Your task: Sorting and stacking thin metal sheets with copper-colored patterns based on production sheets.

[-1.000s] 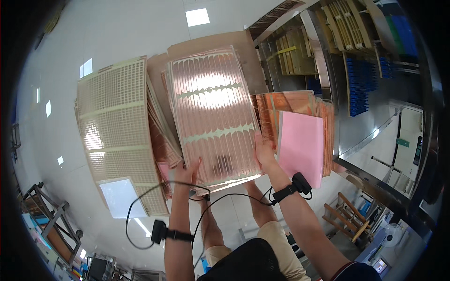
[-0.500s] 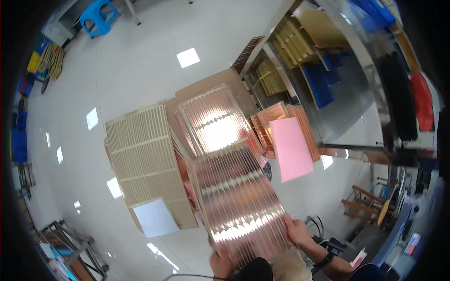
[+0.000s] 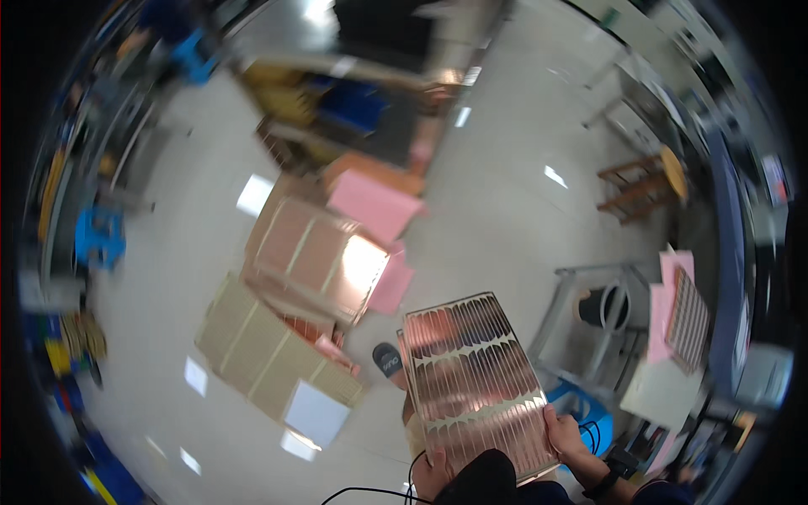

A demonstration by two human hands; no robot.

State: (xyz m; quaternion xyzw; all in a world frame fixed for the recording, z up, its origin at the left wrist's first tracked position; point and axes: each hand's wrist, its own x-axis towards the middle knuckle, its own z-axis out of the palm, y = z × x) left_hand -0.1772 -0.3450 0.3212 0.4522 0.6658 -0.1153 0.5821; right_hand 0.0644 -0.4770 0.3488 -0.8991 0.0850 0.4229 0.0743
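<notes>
A copper-coloured striped panel point(image 3: 475, 383), like a sheet of circuit board with rows of narrow strips, is tilted in front of me. My left hand point(image 3: 433, 476) grips its near left edge, partly behind a dark shape. On the near right edge, my right hand point(image 3: 566, 433) is closed with the thumb on top. A second edge shows along the left, so there may be more than one panel. Beyond it, on the floor, lies a stack of similar copper panels point(image 3: 286, 240). Beside that stack are beige slotted panels point(image 3: 257, 341) with a white sheet point(image 3: 316, 414) on their near end.
Pink sheets point(image 3: 374, 204) lie by the copper stack, before a metal rack with blue and yellow contents. At right stand a grey metal frame point(image 3: 543, 316), a blue stool point(image 3: 585, 412), a wooden stool point(image 3: 644, 185) and another striped panel point(image 3: 688, 324) on pink sheets. A shoe point(image 3: 388, 360) shows beside the held panel.
My view has swung to the right, and the floor stacks now sit further left. The held panel has come away from above the copper stack, still in both hands.
</notes>
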